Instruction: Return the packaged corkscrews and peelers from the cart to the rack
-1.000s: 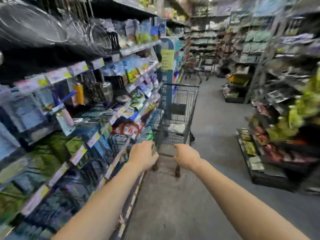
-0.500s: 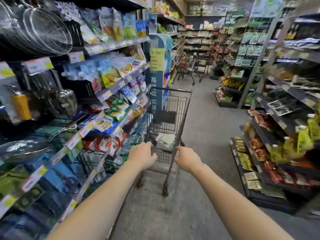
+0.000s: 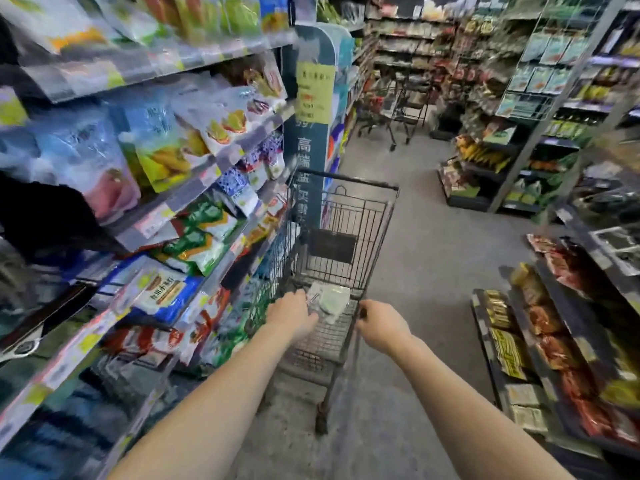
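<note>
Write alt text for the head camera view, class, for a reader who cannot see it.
A person's left hand and right hand grip the handle of a wire shopping cart in a store aisle. Pale packaged items lie in the cart's basket; stocked shelves line both sides.

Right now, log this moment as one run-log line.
left hand: on handle, beside clear packages | right hand: gripping handle | dark wire shopping cart: in aisle, alongside left shelves

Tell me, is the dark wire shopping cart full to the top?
No, the dark wire shopping cart holds only a few pale flat packages near its handle end.
</note>
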